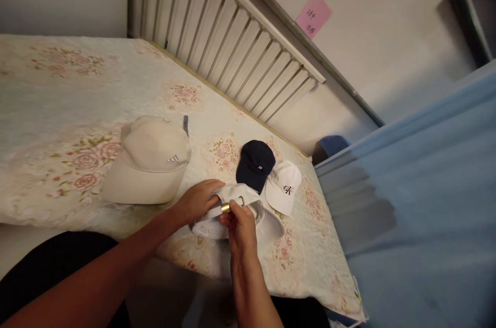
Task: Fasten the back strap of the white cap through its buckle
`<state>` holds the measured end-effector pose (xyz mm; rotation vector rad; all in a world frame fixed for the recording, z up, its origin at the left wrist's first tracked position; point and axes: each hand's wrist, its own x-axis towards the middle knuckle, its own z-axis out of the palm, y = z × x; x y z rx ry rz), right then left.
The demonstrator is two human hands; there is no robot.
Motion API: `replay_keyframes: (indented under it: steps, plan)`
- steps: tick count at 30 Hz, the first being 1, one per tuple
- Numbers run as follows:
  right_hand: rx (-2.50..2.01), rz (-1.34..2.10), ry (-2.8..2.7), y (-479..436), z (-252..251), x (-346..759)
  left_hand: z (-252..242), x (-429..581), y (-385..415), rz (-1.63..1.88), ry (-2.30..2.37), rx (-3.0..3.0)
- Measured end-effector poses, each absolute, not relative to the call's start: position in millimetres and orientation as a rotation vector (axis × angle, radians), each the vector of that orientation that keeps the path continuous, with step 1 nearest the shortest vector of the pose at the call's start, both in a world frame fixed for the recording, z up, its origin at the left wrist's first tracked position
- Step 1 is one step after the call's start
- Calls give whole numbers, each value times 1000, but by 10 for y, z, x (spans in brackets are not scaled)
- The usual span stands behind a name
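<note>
At the front of the bed a white cap (271, 224) is between my hands, its back opening and adjustable strap facing me. My left hand (199, 201) grips the cap's edge on the left, fingers partly hidden behind the fabric. With thumb and fingers, my right hand (241, 219) pinches the strap beside a brass buckle (225, 207). A small metal ring shows on the cap just above my right thumb. Right behind stand a navy cap (254, 165) and a white cap with black CK letters (284, 188). To the left lies a beige cap (149, 160) with a small silver logo.
A floral sheet (147, 90) covers the bed. Along its far side runs a pale radiator (232, 33), with a pink note (313, 15) on the wall above. A blue curtain (418, 204) hangs at the right. My dark-clothed legs are below the front edge.
</note>
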<state>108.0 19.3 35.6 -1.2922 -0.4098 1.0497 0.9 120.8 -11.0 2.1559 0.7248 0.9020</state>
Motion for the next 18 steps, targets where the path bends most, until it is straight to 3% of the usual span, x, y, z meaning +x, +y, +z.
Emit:
replay_keyframes:
  steps: [7, 18]
  plan:
    - [-1321, 1091, -471, 183, 355, 1054, -3, -41, 1236, 834, 503, 2250]
    - [-1340, 1127, -492, 184, 333, 1033, 79, -36, 1211, 746, 559, 2214]
